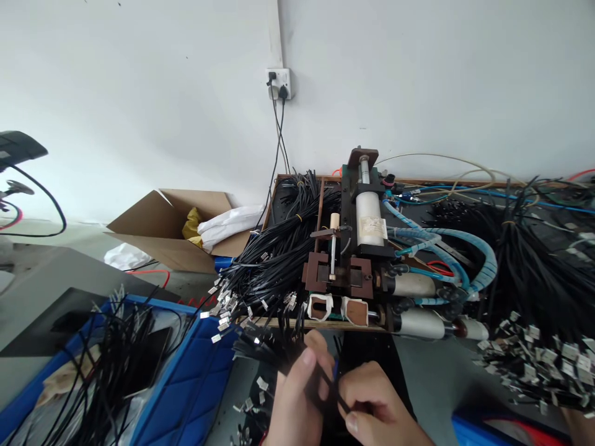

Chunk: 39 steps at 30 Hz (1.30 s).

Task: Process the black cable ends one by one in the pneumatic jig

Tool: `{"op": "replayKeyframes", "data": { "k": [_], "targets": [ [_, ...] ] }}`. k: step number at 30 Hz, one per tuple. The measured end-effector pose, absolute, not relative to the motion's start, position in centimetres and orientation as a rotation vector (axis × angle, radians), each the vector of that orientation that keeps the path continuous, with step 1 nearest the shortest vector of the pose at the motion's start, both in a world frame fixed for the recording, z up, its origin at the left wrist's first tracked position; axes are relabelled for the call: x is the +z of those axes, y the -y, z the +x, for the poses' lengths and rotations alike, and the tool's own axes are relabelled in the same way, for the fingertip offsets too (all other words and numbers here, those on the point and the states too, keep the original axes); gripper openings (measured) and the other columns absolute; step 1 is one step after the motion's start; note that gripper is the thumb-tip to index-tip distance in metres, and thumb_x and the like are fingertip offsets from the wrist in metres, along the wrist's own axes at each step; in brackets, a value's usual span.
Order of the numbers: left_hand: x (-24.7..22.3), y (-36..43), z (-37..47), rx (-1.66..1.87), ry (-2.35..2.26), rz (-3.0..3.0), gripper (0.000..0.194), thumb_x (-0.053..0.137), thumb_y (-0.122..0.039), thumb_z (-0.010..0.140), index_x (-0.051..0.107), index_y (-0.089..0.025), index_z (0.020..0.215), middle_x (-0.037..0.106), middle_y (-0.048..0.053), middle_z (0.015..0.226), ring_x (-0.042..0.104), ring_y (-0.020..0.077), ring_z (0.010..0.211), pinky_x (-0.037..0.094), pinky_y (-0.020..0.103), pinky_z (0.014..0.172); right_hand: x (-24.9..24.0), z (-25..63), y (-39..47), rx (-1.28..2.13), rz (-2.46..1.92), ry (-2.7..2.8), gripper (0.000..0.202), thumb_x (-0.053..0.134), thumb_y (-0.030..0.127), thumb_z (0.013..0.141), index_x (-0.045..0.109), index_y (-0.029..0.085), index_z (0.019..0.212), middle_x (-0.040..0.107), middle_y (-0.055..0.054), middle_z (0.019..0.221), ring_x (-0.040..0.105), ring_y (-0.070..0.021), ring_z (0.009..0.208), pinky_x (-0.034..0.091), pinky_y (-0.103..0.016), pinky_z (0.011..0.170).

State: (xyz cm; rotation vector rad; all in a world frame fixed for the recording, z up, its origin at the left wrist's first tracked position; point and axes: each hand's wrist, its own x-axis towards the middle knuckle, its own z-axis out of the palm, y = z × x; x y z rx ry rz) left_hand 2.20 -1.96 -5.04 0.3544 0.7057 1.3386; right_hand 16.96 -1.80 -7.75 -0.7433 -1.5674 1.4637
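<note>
Low in the middle, my left hand (302,384) is closed around a bunch of black cables (267,354), with its thumb pointing up. My right hand (376,402) is close beside it, fingers curled and pinching a dark strand that runs across from the left hand; it looks like one of the cables. Motion blur and my fingers hide the middle of the bunch. More cables with silvery connectors (253,402) hang below and left of my left hand. Just beyond both hands stands a pneumatic machine (341,279) with two white-edged pads (356,311).
Tied bundles of black cables lie left (279,260) and right (525,266) of the machine, connectors overhanging the front. A blue crate (186,371) with cables stands lower left. Behind it is an open cardboard box (153,248). Blue air hoses (446,241) loop at the machine's right.
</note>
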Motion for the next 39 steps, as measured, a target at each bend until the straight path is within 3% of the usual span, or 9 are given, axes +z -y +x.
{"op": "replayKeyframes", "data": {
  "k": [3,5,10,14,17,23,39],
  "targets": [
    [-4.6,1.8,2.0,1.346,-0.725,0.288,0.023,0.083,-0.040,0.088,0.077,-0.020,0.098,0.051,-0.006,0.060,0.039,0.0113,0.053,0.035,0.029,0.057,-8.0,17.1,1.6,1.473,-0.714,1.571,0.050,0.062,0.056,0.095,0.046,0.023,0.062,0.039,0.004,0.055,0.038,-0.0118,0.050,0.028,-0.029,0.054],
    [-4.5,1.6,1.8,1.357,-0.738,0.277,0.031,0.083,-0.037,0.089,0.078,-0.020,0.114,0.052,-0.006,0.056,0.041,0.0120,0.052,0.037,0.029,0.058,-7.7,17.1,1.3,1.501,-0.702,1.566,0.052,0.061,0.061,0.097,0.049,0.023,0.063,0.039,0.004,0.056,0.038,-0.0123,0.050,0.029,-0.030,0.055],
    [-4.5,1.2,1.6,1.408,-0.696,0.205,0.031,0.078,-0.037,0.095,0.079,-0.027,0.125,0.052,-0.007,0.053,0.038,0.0094,0.048,0.037,0.026,0.056,-7.4,17.3,1.3,1.645,-0.669,1.511,0.053,0.061,0.062,0.099,0.058,0.021,0.066,0.046,0.003,0.057,0.044,-0.0124,0.051,0.032,-0.029,0.056],
    [-4.6,1.3,1.5,1.573,-0.650,0.296,0.031,0.080,-0.045,0.093,0.080,-0.030,0.120,0.056,-0.007,0.062,0.028,0.0052,0.042,0.033,0.024,0.048,-8.8,17.1,1.7,1.854,-0.783,1.238,0.052,0.062,0.063,0.101,0.070,0.017,0.079,0.053,0.003,0.060,0.035,-0.0067,0.042,0.023,-0.023,0.042],
    [-4.9,1.6,1.5,1.624,-0.673,0.374,0.027,0.080,-0.045,0.092,0.081,-0.028,0.113,0.056,-0.006,0.058,0.035,0.0075,0.042,0.038,0.025,0.048,-9.8,16.4,1.5,1.987,-0.772,1.012,0.055,0.065,0.068,0.098,0.066,0.017,0.079,0.053,0.004,0.058,0.029,-0.0051,0.040,0.017,-0.020,0.038],
    [-4.6,1.7,1.9,1.610,-0.799,0.355,0.024,0.083,-0.042,0.088,0.082,-0.025,0.104,0.060,-0.003,0.055,0.052,0.0137,0.045,0.046,0.027,0.051,-10.8,15.4,0.4,2.027,-0.721,0.879,0.051,0.069,0.064,0.098,0.064,0.016,0.079,0.055,0.005,0.058,0.031,-0.0041,0.038,0.016,-0.018,0.036],
    [-6.0,1.8,1.8,1.579,-0.809,0.411,0.018,0.079,-0.040,0.092,0.079,-0.025,0.102,0.065,-0.001,0.061,0.055,0.0152,0.051,0.048,0.030,0.055,-10.9,15.5,0.1,2.068,-0.725,0.871,0.055,0.071,0.068,0.092,0.059,0.018,0.074,0.056,0.004,0.062,0.031,-0.0040,0.037,0.017,-0.019,0.035]
  ]
}}
